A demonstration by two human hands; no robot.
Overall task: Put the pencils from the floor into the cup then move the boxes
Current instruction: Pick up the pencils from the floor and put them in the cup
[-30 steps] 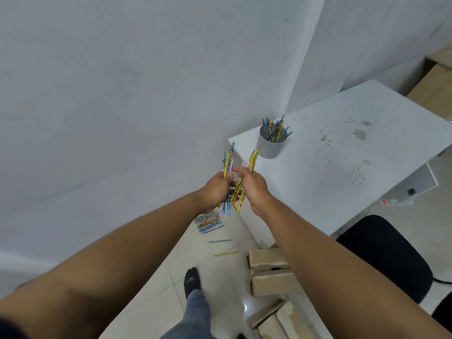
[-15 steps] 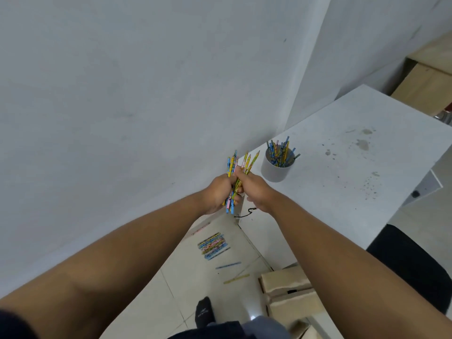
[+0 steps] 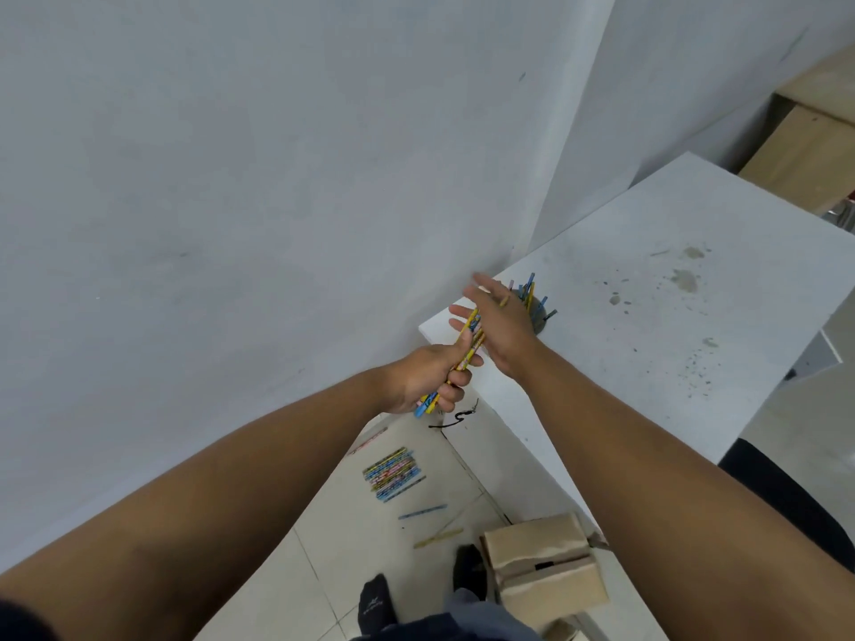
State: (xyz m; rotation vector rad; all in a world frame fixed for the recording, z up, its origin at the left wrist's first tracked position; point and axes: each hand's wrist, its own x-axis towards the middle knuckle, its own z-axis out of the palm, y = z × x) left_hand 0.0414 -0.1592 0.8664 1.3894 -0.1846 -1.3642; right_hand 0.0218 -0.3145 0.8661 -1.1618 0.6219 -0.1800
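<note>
Seen from the head camera, the left hand is closed around a bundle of pencils at the white table's corner; the right hand, fingers spread and blurred, covers most of the grey cup on the table; more pencils on the floor lie near the cardboard boxes.

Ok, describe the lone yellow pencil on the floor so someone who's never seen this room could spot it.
Start at the white table and look down to the tiled floor beside it. Next to the cardboard boxes lies the yellow pencil. It is plain yellow, on its own, nearer the boxes than the blue pencil and the pencil bundle.
</note>
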